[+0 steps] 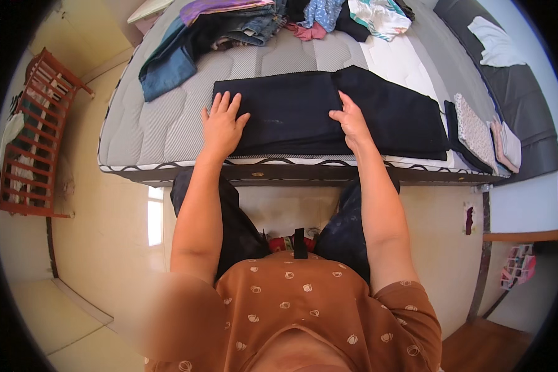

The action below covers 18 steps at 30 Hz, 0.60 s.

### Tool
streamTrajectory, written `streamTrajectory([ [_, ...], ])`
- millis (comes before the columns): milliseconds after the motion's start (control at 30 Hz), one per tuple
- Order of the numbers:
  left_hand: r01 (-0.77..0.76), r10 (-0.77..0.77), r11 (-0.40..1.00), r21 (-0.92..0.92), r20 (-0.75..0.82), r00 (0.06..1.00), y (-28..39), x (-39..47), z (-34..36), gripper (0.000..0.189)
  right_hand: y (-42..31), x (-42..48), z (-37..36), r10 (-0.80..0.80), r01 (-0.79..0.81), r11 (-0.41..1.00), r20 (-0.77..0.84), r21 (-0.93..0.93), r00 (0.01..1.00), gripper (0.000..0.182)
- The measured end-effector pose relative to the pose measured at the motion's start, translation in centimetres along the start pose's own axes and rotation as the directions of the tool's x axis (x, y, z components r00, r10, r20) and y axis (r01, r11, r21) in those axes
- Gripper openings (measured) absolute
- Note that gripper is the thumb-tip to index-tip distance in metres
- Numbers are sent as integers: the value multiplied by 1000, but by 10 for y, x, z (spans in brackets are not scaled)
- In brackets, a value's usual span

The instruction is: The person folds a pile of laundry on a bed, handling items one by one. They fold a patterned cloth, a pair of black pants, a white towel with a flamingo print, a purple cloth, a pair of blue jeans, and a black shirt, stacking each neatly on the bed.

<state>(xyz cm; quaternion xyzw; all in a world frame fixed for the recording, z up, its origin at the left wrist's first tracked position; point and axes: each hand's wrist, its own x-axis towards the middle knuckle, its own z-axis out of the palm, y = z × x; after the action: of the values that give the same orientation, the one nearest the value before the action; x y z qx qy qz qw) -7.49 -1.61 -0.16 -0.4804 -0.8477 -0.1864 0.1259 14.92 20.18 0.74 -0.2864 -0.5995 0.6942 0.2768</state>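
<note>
A pair of dark navy trousers lies folded lengthwise across the near side of the mattress. My left hand rests palm down at its left end, fingers spread, partly on the cloth and partly on the mattress. Around the middle of the garment, my right hand touches a layer edge, with the thumb on top of the cloth. Some of its fingers are hidden, so whether they pinch the layer is unclear. To the right, the wider part of the trousers lies flat.
At the far side are folded jeans and a heap of mixed clothes. Small folded garments lie by the dark headboard, which has a white cloth over it. A reddish wooden slatted rack stands on the left.
</note>
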Motion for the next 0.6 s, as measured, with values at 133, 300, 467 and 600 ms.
streamTrajectory([
  [133, -47, 48, 999, -13, 50, 998, 8, 1, 6, 63, 0, 3, -19, -3, -22, 969, -98, -245, 995, 74],
  [300, -86, 74, 989, 117, 106, 992, 19, 1, 3, 75, -18, -10, -11, -344, 21, 409, -133, -912, 930, 62],
  [467, -151, 139, 981, 123, 100, 985, 27, 8, 11, 79, -1, 5, 25, -639, 504, 152, 305, -850, 707, 64],
  [600, -178, 168, 980, 91, 105, 980, 31, 12, 16, 79, 38, 9, 62, -377, 540, 56, 483, -840, 790, 64],
])
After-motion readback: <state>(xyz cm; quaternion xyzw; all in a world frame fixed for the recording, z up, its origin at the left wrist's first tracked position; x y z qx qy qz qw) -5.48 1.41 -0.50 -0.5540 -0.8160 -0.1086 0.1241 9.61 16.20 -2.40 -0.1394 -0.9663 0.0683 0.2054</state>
